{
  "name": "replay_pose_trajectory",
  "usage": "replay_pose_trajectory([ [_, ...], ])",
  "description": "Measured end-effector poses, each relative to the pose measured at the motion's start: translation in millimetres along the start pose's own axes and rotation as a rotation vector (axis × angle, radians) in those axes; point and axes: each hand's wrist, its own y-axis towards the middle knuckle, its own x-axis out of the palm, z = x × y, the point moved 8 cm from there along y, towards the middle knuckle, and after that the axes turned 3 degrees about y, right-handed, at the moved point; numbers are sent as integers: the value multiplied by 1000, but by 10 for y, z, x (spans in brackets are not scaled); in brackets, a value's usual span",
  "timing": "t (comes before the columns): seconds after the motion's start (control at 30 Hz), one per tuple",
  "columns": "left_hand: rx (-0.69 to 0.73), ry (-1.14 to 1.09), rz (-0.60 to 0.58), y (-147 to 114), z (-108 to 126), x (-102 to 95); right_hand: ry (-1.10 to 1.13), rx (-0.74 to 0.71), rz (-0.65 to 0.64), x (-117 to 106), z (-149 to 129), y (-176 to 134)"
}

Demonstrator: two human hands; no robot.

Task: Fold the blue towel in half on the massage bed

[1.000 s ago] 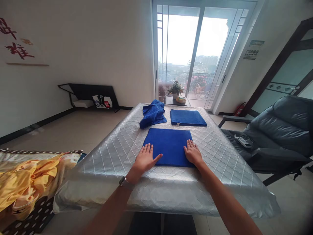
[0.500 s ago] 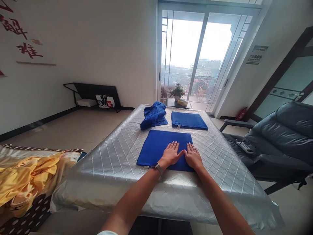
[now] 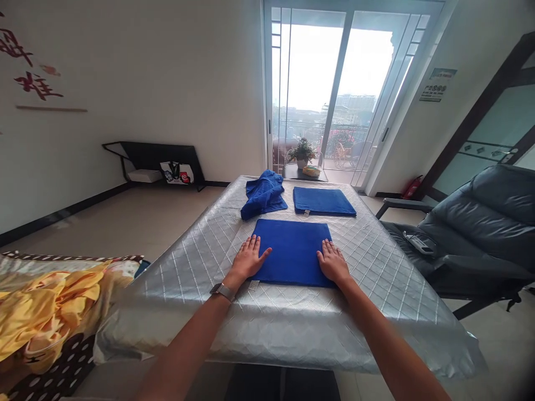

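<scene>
A blue towel (image 3: 295, 250) lies flat and folded near the front of the table, its small white tag at the lower left corner. My left hand (image 3: 249, 258) rests open on its left edge, thumb spread onto the cloth. On the right edge, my right hand (image 3: 333, 260) lies open with fingers pointing away from me. Neither hand grips anything. Farther back, a crumpled blue towel (image 3: 264, 195) is heaped at the left. To its right sits a neatly folded blue towel stack (image 3: 324, 201) with a tag.
A silver quilted cover (image 3: 184, 295) drapes the table. To the right stands a dark recliner (image 3: 480, 234) with a power strip (image 3: 419, 244) on its seat. Yellow clothing (image 3: 50, 306) lies at the left. A potted plant (image 3: 303, 151) stands beyond the table.
My left hand has slid left across the towel from its middle to its left edge. My right hand has stayed at the right edge. The hands are now well apart.
</scene>
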Motion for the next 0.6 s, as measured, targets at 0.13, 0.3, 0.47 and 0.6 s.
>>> replay_pose_trajectory([
  [0.13, -7, -3, -3, -4, 30, -15, -10, 2, -26, -4, 1, -9],
  [0.3, -13, -3, -11, -21, 27, -42, -16, -25, -54, -117, -23, 81],
  [0.47, -3, -4, 6, -28, 51, -63, 5, -11, 1, -282, -47, 394],
  [0.6, -8, 3, 15, -27, 43, -43, 18, 23, -22, -182, 5, 542],
])
